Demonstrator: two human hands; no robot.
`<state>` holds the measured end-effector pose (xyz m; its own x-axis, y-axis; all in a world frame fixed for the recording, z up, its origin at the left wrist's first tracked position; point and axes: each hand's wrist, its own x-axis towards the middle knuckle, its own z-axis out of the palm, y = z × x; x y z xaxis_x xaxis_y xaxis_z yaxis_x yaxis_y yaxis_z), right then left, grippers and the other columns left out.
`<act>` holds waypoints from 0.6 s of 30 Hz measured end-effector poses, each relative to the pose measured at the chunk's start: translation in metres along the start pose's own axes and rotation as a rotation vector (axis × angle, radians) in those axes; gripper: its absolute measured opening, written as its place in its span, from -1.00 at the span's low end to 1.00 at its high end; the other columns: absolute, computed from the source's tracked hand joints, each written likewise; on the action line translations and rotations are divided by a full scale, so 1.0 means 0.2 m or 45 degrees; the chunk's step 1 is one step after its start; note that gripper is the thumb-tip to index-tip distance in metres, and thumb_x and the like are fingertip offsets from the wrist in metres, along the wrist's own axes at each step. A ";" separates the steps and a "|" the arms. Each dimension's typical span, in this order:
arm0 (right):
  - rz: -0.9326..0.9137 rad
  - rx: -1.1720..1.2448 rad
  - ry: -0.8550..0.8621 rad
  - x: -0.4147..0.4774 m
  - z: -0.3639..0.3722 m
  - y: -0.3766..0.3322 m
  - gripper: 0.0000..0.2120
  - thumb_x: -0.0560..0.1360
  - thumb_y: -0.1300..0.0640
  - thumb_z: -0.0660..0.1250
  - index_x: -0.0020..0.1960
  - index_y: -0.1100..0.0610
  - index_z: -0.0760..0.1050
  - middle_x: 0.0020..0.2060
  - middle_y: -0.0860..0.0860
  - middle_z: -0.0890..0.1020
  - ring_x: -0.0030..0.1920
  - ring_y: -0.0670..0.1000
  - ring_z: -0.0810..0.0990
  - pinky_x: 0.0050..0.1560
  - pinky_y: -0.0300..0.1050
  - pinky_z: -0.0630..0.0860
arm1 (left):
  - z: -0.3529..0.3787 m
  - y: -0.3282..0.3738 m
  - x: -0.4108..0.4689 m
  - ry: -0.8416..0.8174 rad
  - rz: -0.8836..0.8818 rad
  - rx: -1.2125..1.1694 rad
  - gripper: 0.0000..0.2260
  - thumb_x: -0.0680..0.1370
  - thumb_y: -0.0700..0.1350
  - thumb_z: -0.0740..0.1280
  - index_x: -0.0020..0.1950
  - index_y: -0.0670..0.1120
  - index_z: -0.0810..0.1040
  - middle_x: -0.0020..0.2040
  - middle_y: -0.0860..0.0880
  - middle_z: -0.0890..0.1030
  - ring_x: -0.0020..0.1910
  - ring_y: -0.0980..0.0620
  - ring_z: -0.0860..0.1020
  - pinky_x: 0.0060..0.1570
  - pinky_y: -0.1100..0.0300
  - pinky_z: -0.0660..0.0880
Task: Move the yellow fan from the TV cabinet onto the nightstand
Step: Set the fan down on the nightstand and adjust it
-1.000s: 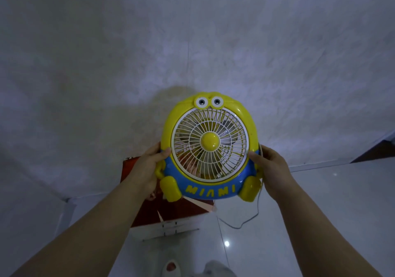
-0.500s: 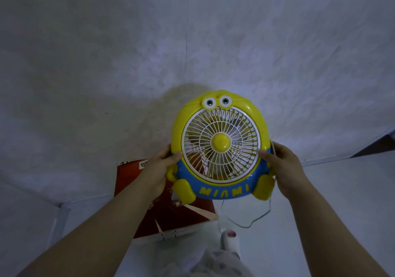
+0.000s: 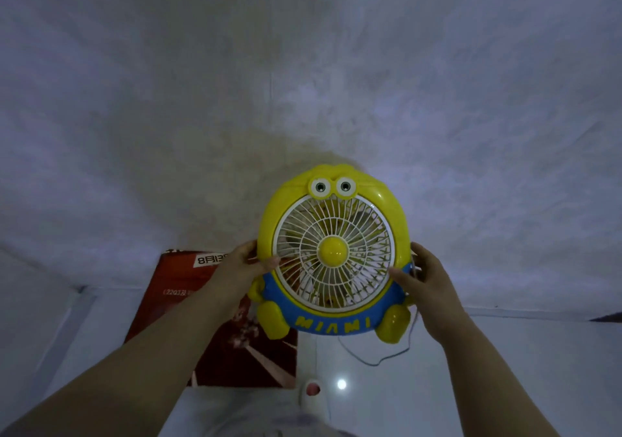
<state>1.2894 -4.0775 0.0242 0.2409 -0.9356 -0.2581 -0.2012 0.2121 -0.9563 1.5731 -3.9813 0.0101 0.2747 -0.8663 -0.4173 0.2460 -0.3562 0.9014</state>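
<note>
The yellow fan [image 3: 332,251] is round, with cartoon eyes on top, a white grille, a blue band reading MIAMI and two yellow feet. I carry it upright in the air in front of a pale wall. My left hand [image 3: 243,268] grips its left rim, thumb on the grille. My right hand [image 3: 424,278] clasps its right side. A thin cord [image 3: 373,357] dangles from the fan toward the floor. Neither the TV cabinet nor the nightstand is in view.
A red cardboard box [image 3: 188,298] with a white label stands on the floor against the wall [image 3: 303,83], below my left arm. The glossy white floor [image 3: 488,369] spreads to the right. A slippered foot [image 3: 311,391] shows at the bottom.
The fan and both hands have drifted rightward in view, and the red box now shows more of its top and label. My foot has stepped forward near the box.
</note>
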 end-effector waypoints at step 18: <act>0.206 -0.423 -0.490 0.48 0.26 0.33 -0.47 0.26 0.31 0.53 0.09 0.10 0.34 -0.02 0.01 0.54 -0.07 -0.03 0.54 -0.29 -0.26 0.51 | -0.22 -0.08 0.21 0.231 0.012 0.469 -0.63 0.42 -0.23 0.42 0.10 0.13 0.43 0.15 -0.03 0.58 0.09 0.09 0.60 0.15 -0.02 0.50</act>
<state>1.3485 -4.1382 -0.0704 0.5005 -0.7139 -0.4897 -0.5390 0.1857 -0.8216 1.6215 -3.9973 -0.0273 0.4426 -0.8060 -0.3929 -0.0976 -0.4789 0.8724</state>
